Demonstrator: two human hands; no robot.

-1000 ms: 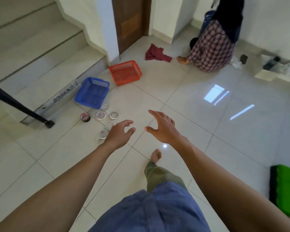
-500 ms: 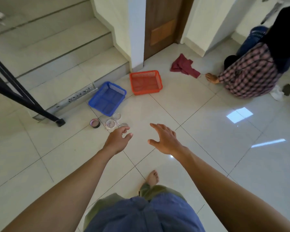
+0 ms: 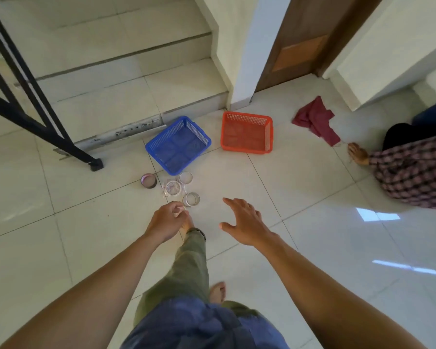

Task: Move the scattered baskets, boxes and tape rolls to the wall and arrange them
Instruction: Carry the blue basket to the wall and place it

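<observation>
A blue mesh basket (image 3: 178,144) and an orange mesh basket (image 3: 246,133) lie on the tiled floor near the bottom stair. In front of the blue basket sit clear tape rolls (image 3: 185,178) (image 3: 173,188) (image 3: 191,199) and a dark roll (image 3: 148,180). My left hand (image 3: 167,220) hovers just short of the nearest clear roll, its fingers loosely curled and holding nothing. My right hand (image 3: 244,224) is held out to the right of the rolls, fingers spread, empty.
A black stair railing (image 3: 30,96) comes down to the floor at the left. A dark red cloth (image 3: 315,119) lies by the brown door (image 3: 302,41). A person in a checked shirt (image 3: 410,170) sits at the right. My bare feet step forward.
I have walked closer to the baskets and rolls, which now sit larger and nearer. Both hands stay stretched out and empty; the left one has come close over the nearest clear roll.
</observation>
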